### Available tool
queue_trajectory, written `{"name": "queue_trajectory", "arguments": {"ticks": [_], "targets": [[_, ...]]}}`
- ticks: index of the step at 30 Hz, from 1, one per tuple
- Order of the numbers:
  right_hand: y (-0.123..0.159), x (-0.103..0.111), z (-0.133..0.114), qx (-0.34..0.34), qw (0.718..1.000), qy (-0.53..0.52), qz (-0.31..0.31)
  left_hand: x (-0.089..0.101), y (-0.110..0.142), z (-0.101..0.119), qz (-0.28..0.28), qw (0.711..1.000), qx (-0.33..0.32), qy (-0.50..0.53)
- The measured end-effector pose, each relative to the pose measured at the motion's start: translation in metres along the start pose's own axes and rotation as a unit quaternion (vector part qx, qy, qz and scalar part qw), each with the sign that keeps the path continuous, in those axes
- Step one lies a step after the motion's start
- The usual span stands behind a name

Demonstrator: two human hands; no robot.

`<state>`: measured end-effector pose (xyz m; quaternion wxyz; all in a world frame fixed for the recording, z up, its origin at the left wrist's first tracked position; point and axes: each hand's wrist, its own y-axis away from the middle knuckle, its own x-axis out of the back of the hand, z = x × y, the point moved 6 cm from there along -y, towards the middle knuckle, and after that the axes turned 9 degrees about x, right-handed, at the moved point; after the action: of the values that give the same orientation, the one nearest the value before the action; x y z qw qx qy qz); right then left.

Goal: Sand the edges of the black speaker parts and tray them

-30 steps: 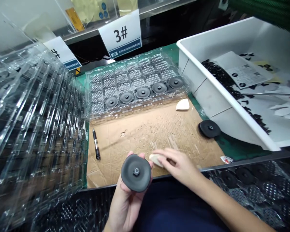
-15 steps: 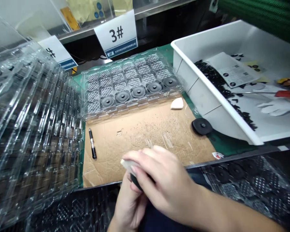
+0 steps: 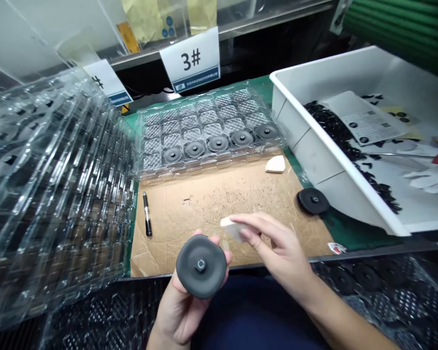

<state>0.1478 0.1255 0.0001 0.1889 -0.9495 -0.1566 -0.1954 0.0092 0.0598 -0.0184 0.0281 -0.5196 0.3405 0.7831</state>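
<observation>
Head view: five grey-black discs (image 3: 218, 143) seated along the front row of a clear blister tray (image 3: 208, 167), back rows unfilled.
Left hand (image 3: 182, 311) cupped, fingers curled behind a sixth disc (image 3: 201, 266); right hand (image 3: 277, 248) half open, fingers pinching a white foam wedge (image 3: 234, 229) just past that disc; one more disc (image 3: 313, 201) well right of the fingertips.

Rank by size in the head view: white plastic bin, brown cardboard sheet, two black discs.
White plastic bin, brown cardboard sheet, then the held black disc and the lying one: camera nearness leaves those unsure.
</observation>
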Motion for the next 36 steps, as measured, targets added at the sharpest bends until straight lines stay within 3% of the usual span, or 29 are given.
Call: {"name": "queue_trajectory", "arguments": {"ticks": [3,6,10,12,15,17,19,22,23,25,27,30,33,36], "targets": [[0.011,-0.017,0.042,-0.061,0.998,0.032,-0.002,-0.006,0.003,0.002,0.015,1.0,-0.003,-0.004],[0.024,-0.023,0.06,-0.081,0.995,0.057,0.007,-0.005,0.002,0.001,-0.008,1.0,-0.005,0.001],[0.034,-0.015,0.041,-0.077,0.995,0.057,0.017,-0.004,0.0,-0.001,-0.092,0.996,-0.012,-0.001],[0.035,-0.015,0.028,-0.062,0.997,0.037,0.005,-0.003,0.0,-0.001,-0.106,0.994,-0.012,-0.01],[0.035,-0.02,0.021,-0.055,0.998,0.011,-0.005,0.003,0.001,-0.001,-0.079,0.994,-0.04,-0.058],[0.035,-0.022,0.024,-0.061,0.998,0.009,-0.002,0.01,0.004,0.004,-0.035,0.98,-0.115,-0.157],[0.035,-0.021,0.024,-0.063,0.998,0.008,0.001,0.015,0.011,0.012,0.035,0.919,-0.229,-0.319],[0.032,-0.015,0.015,-0.06,0.998,0.003,0.009,0.014,0.02,0.016,0.105,0.779,-0.331,-0.522],[0.03,-0.012,0.008,-0.051,0.999,-0.004,0.017,0.013,0.02,0.015,0.11,0.752,-0.339,-0.554],[0.027,-0.009,-0.007,-0.023,0.999,-0.034,0.025,0.01,0.02,0.014,0.106,0.734,-0.346,-0.575],[0.023,-0.011,-0.017,-0.017,0.996,-0.082,0.0,0.006,0.021,0.015,0.103,0.737,-0.36,-0.563],[0.018,-0.023,-0.018,-0.101,0.975,-0.172,-0.102,0.006,0.023,0.017,0.108,0.773,-0.367,-0.506],[0.015,-0.033,-0.016,-0.187,0.925,-0.271,-0.191,0.014,0.024,0.018,0.13,0.811,-0.335,-0.461],[0.012,-0.037,-0.019,-0.228,0.874,-0.364,-0.226,0.019,0.021,0.014,0.106,0.841,-0.249,-0.467]]}}
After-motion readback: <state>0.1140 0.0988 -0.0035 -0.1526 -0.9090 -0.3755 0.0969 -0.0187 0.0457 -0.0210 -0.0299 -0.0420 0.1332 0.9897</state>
